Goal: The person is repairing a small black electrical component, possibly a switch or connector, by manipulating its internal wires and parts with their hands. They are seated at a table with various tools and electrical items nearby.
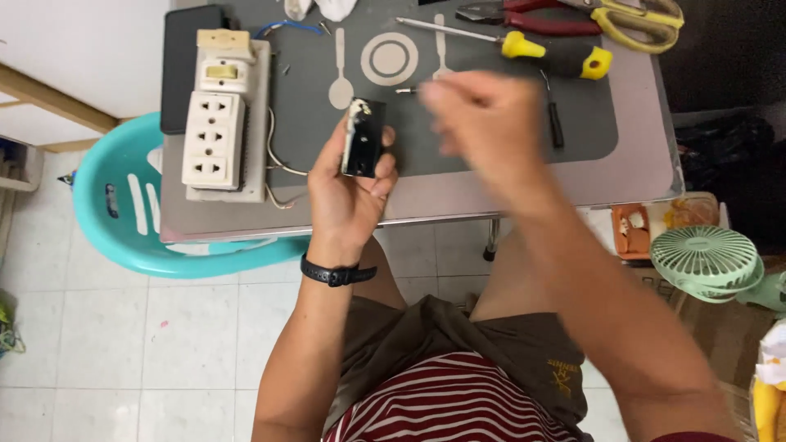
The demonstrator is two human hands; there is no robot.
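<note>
**Black part held over the tabletop**

We see the left hand (350,184) with its fingers clamped on a small black switch part (363,137), raised just above the tabletop (458,192). The right hand (479,123) is beside it (too blurred to tell how its fingers sit). A white socket strip (214,139) lies further left.

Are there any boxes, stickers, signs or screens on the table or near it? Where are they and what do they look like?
Dark flat device, maybe a phone or tablet: table's far left corner, beside the cream socket panel; black rectangle, screen dark.
Small orange-and-clear container: on the floor right of the table, by the green fan; contents too small to tell.
No signs or stickers can be made out.
</note>
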